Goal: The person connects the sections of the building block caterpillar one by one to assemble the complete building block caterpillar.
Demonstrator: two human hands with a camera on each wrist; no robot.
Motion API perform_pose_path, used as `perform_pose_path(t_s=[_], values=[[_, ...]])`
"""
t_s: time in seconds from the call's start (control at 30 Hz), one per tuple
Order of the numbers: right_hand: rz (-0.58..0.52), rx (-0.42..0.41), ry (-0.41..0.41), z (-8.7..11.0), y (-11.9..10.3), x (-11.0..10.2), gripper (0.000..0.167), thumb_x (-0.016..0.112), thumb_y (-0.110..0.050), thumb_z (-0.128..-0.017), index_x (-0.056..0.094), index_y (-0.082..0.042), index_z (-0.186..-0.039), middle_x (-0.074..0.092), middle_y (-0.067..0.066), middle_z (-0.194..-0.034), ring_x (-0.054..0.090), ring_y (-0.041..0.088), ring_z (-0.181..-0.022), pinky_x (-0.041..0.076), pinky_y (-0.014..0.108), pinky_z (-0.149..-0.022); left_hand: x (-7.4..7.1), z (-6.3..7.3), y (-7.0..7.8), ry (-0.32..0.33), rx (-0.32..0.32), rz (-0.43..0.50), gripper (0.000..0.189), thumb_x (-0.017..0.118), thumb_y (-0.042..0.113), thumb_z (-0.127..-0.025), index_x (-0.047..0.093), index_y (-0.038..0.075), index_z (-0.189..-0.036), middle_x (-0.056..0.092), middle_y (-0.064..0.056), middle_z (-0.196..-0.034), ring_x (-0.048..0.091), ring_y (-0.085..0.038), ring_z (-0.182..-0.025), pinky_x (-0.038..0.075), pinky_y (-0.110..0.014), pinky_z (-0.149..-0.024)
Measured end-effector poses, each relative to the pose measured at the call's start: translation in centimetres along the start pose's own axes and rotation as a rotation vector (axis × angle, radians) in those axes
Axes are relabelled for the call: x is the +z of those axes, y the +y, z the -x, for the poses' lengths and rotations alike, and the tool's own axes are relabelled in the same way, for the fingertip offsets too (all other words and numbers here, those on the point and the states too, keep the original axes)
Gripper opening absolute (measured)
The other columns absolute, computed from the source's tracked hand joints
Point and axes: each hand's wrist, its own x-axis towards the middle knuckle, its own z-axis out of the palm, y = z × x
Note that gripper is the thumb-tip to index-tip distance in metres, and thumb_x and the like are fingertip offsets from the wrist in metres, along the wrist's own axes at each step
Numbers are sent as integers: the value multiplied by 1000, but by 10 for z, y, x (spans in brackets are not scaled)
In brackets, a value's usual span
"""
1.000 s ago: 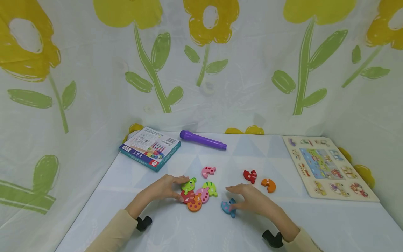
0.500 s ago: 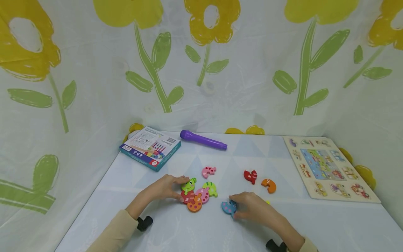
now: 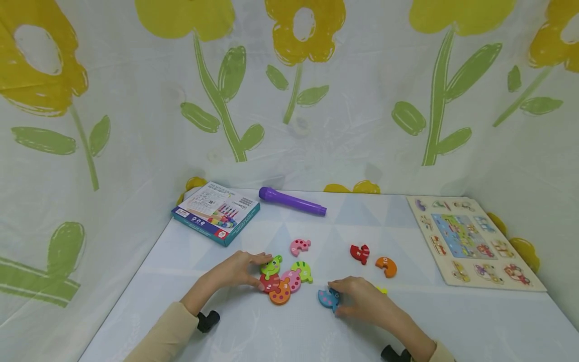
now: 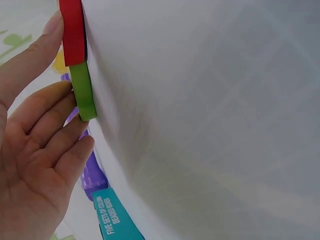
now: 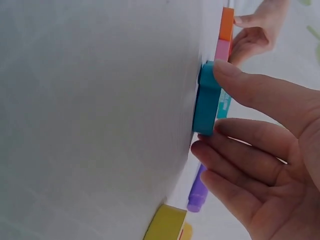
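Note:
My left hand [image 3: 236,269] rests its thumb on the red number 2 puzzle piece [image 3: 268,284] and its fingertips on the green caterpillar-head piece [image 3: 271,269]. Linked to these are an orange number 3 piece [image 3: 280,293], a pink piece [image 3: 293,280] and a green striped piece [image 3: 302,270]. To their right, my right hand [image 3: 364,299] pinches a blue spotted puzzle piece [image 3: 325,298] between thumb and fingers. In the right wrist view the blue piece [image 5: 206,107] lies flat on the table, its far side hidden.
Loose pieces lie about: pink [image 3: 299,247], red [image 3: 359,254], orange [image 3: 386,266], and a yellow one [image 3: 382,290] mostly behind the right hand. Farther back are a boxed set [image 3: 217,211] and a purple microphone-shaped stick [image 3: 291,202]. A wooden picture board [image 3: 445,276] stands at right.
My right hand has closed its thumb and fingers on the blue piece, shifting slightly down and uncovering a bit of yellow. The left hand has stayed in place.

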Motion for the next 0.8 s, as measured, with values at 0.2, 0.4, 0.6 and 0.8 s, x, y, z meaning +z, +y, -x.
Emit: perform_pose_path(t_s=[0.2, 0.4, 0.6, 0.8], values=[[9, -67, -4, -1, 3, -2, 54, 82, -22, -78, 65, -2, -124, 67, 6, -120, 63, 23, -109, 54, 35, -89, 1, 0, -1, 4, 0, 2, 71, 82, 25, -76, 52, 18, -140, 46, -5, -145, 38, -29, -137, 37, -49, -106], [-15, -83, -12, -2, 2, -7, 53, 81, -19, -78, 64, -2, -125, 65, 6, -124, 61, 25, -114, 53, 37, -91, 1, 0, -2, 3, 6, 6, 70, 82, 25, -77, 52, 17, -140, 47, -5, -145, 38, -28, -137, 37, -49, -106], [-74, -78, -11, -5, 3, -9, 53, 81, -15, -79, 63, -3, -127, 64, 5, -126, 58, 25, -118, 52, 38, -91, 1, 0, -1, -1, -7, 10, 70, 82, 24, -77, 52, 18, -140, 46, -4, -145, 38, -29, -137, 37, -49, -106], [-85, -113, -4, -10, 5, -10, 55, 79, -15, -81, 60, -4, -131, 62, 4, -130, 56, 24, -121, 50, 39, -94, 1, 0, 0, -2, -17, 3, 70, 82, 24, -77, 52, 18, -140, 46, -5, -145, 37, -29, -137, 37, -49, -106]])
